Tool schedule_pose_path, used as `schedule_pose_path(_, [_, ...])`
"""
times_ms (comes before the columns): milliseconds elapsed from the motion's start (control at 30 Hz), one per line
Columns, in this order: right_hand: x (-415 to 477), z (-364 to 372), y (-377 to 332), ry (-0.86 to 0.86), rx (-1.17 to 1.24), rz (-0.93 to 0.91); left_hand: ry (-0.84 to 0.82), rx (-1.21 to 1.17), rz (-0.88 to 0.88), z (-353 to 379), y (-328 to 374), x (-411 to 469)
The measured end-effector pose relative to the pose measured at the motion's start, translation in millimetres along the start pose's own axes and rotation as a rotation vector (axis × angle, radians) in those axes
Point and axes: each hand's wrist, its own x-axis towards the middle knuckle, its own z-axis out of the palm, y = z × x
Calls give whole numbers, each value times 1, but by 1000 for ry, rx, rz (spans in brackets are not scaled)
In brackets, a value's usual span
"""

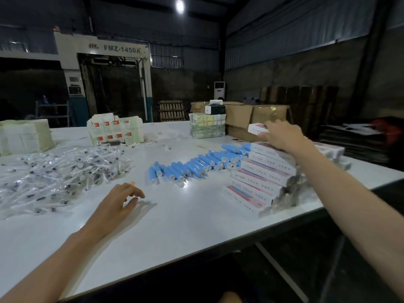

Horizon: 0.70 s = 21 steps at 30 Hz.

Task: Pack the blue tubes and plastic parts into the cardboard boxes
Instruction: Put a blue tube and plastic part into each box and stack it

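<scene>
The blue tubes [196, 165] lie side by side in a long row on the white table [185, 219]. The row runs diagonally from its near-left end to its far-right end. Each tube's long axis crosses the row, and the white ends face roughly toward me. The far end of the row butts up against the carton stack [262, 176], a slanted pile of flat printed boxes at the right edge.

My right hand [282, 134] is stretched out past the top of that stack. Its fingers are closed round one end of a small carton [256, 128] and hold it up in the air, clear of the stack. The grip is a bit blurred, but I judge it a real hold.

My left hand [122, 197] hovers low over bare table with its fingers loosely curled and nothing in them. The near end of the tube row sits ahead of it and to its right. The plastic parts [54, 178], a loose heap in clear wrappers, spread out just to its left.

So the left hand is much nearer both things that go in the box. I judge the next move to be the left hand picking up a tube while the right brings the carton back to meet it. A pinch across a tube's width should suit how they lie.

Wrapped bundles [114, 131] and brown boxes [251, 115] stand at the far side.
</scene>
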Motion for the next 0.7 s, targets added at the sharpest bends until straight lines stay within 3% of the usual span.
schedule_pose_path(333, [-7,12,34,-165,-102,115,-53,3,-2,4,-5,-1])
schedule_pose_path(467, [-7,3,8,37,-120,51,-36,-13,-15,3,-6,-2])
schedule_pose_path(567, [-9,-2,-39,183,44,-86,-29,5,-33,2,-2,-3])
schedule_pose_path(700, [-17,1,-127,198,330,-218,-1,44,-61,-3,6,-4])
